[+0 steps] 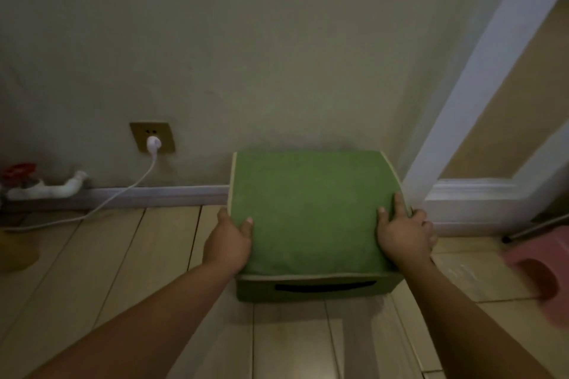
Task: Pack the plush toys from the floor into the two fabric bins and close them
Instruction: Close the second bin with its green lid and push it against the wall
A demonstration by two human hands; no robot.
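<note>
We've got the green fabric bin (pixel 311 209) on the floor against the wall, lid down; left hand (pixel 229 243) and right hand (pixel 403 235) clasp its soft, light sides — hold low, it'll buckle.

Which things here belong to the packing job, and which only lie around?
Job: green fabric bin, lid down; left hand and right hand gripping its sides.

Lying about: white plug and cable, white pipe with red valve, pink stool.
</note>
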